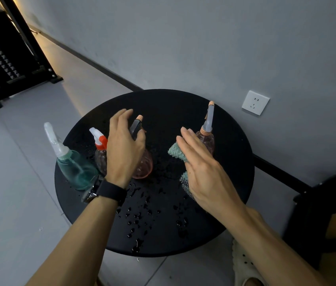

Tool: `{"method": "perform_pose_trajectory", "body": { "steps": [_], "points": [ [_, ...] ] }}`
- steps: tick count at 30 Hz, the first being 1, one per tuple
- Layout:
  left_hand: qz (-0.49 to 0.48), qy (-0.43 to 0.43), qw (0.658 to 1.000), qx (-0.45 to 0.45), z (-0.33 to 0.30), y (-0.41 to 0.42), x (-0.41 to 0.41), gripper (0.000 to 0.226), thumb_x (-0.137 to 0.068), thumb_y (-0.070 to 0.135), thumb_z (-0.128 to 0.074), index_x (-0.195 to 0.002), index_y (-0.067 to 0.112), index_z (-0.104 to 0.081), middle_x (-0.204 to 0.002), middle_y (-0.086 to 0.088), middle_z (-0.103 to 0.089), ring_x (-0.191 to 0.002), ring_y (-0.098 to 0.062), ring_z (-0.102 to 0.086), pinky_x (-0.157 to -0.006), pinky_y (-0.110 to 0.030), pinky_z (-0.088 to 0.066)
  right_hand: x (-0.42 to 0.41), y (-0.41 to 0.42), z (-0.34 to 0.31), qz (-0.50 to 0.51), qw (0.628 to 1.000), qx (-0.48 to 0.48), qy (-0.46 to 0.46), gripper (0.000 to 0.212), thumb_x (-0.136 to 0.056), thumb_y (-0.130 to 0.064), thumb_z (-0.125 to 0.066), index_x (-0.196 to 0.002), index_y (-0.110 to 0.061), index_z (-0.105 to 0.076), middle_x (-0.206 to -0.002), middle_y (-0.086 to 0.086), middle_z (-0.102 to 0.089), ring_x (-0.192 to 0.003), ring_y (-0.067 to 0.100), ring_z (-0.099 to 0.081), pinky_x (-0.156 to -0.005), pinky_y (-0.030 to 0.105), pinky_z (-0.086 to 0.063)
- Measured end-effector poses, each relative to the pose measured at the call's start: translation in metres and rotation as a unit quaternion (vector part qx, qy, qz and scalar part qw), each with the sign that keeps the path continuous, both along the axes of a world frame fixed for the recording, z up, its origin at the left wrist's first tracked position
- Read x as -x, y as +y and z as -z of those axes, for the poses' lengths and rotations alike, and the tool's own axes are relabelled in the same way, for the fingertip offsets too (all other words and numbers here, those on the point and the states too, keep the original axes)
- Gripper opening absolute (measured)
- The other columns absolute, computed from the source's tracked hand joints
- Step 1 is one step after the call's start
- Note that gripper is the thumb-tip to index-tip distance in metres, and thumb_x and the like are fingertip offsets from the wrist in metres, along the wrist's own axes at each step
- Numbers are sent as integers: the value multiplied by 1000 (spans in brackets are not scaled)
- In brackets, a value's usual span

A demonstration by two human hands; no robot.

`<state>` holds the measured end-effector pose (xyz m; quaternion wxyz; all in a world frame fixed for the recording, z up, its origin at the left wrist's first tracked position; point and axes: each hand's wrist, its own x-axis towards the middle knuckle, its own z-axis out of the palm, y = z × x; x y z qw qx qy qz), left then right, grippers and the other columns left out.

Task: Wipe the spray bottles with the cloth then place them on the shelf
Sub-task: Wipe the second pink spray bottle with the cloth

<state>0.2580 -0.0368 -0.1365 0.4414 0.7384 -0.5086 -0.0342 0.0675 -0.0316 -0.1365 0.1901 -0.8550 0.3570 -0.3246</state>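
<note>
Several wet spray bottles stand on a round black table (163, 104). A teal bottle (74, 168) is at the left, with a pink bottle with a red and white nozzle (100, 153) beside it. My left hand (124, 147) hovers over a pink bottle with a dark nozzle (143, 166), fingers spread and relaxed, thumb next to the nozzle. My right hand (200, 168) holds a teal cloth (175, 152) under its palm. Its fingers are straight and its thumb is hidden beneath. Just behind its fingertips stands a fourth pink bottle with a grey nozzle (209, 139).
Water drops cover the table's near half. A black rack (4, 58) stands on the floor at the far left. A wall with a white socket (255, 102) is close behind the table. A dark chair (317, 213) stands at the right, and a foot in a pale slipper (243, 267) is below.
</note>
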Motion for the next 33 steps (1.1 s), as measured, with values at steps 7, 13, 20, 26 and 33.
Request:
{"method": "perform_pose_trajectory", "body": {
  "steps": [7, 13, 20, 26, 33],
  "points": [
    [98, -58, 993, 29, -1, 2, 51, 43, -95, 14, -63, -137, 13, -53, -155, -3, -33, -144, -8, -26, -112, -5, -18, 13, -3, -7, 29, 999, 17, -18, 53, -93, 7, -44, -145, 1, -34, -156, 9, -29, -146, 14, -18, -118, 17, -9],
    [180, 5, 980, -86, 6, -30, 79, 48, -90, 7, -57, -138, 10, -54, -144, -7, -49, -133, -16, -46, -106, -16, -32, 28, -12, -8, 78, 996, 17, -27, 51, -96, 5, -39, -146, 0, -33, -157, 8, -27, -147, 14, -16, -120, 31, -20],
    [229, 59, 948, -212, 19, -86, 92, 62, -96, 35, -63, -149, 13, -40, -149, -8, -48, -134, -22, -48, -110, -35, -41, 55, -25, -14, 184, 981, 3, -56, 49, -97, 6, -40, -145, -1, -35, -156, 5, -27, -146, 16, -18, -108, -1, -3],
    [259, 78, 937, -220, 26, -108, 91, 42, -97, 33, -62, -135, 18, -54, -127, -2, -64, -116, -19, -59, -93, -29, -47, 69, -31, -14, 221, 972, -24, -70, 49, -98, 6, -39, -146, -3, -35, -157, 3, -26, -146, 11, -18, -109, 1, -5],
    [263, 84, 936, -216, 28, -109, 85, 35, -96, 33, -63, -126, 15, -57, -112, -5, -67, -101, -22, -66, -89, -38, -55, 66, -32, -15, 225, 970, -32, -82, 49, -97, 7, -40, -145, -3, -38, -156, 4, -28, -146, 14, -22, -105, -3, -5]
  ]
}}
